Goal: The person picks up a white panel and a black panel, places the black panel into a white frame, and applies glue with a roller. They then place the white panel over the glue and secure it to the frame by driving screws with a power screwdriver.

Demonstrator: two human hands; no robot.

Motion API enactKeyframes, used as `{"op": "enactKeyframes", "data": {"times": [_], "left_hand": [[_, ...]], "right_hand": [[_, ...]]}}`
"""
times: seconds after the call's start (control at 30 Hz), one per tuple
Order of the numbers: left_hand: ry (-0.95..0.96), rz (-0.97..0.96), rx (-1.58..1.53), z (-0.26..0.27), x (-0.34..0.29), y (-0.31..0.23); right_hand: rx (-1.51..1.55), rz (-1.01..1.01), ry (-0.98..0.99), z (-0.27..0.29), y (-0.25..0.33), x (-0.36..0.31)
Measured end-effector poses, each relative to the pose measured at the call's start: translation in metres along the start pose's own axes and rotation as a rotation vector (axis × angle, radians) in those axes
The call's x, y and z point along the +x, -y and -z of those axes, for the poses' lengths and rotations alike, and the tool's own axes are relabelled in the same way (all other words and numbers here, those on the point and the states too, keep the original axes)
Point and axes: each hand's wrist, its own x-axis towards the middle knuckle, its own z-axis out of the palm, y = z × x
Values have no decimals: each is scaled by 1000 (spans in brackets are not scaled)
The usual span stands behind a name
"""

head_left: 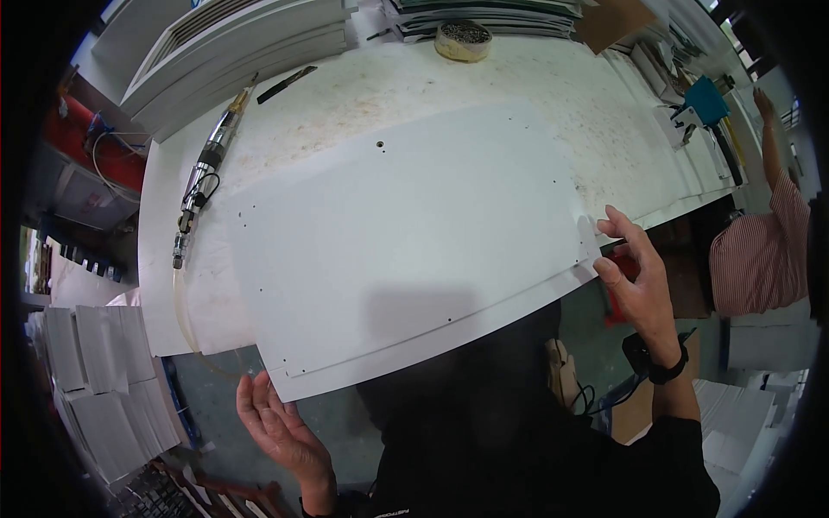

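Note:
A large white panel (406, 242) with several small dark holes lies flat on the white worktable, its near edge jutting past the table front toward me. A narrow strip runs along that near edge. My left hand (285, 432) is just off the panel's near left corner, palm up with fingers apart; whether a fingertip touches the corner I cannot tell. Beside the panel's right end, my right hand (639, 289) is open, thumb and fingers curved and spread, with nothing visible between them.
A pneumatic screwdriver (207, 160) with a clear hose lies left of the panel, near a dark knife-like tool (287, 85). At the back stand a round tub of small metal pieces (463, 41) and stacked panels (250, 60). Another person (756, 259) is at the right.

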Motion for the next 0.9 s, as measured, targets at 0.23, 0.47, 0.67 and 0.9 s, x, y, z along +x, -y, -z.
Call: {"op": "enactKeyframes", "data": {"times": [0.23, 0.47, 0.67, 0.9], "left_hand": [[268, 435, -312, -20, -15, 15], [304, 508, -226, -62, -9, 0], [252, 498, -263, -74, -9, -3], [203, 484, -280, -75, -5, -5]], "right_hand": [[858, -360, -30, -57, -18, -63], [1349, -489, 346, -110, 35, -27], [1403, -514, 326, -117, 45, -18], [1347, -557, 320, -119, 52, -13]]}}
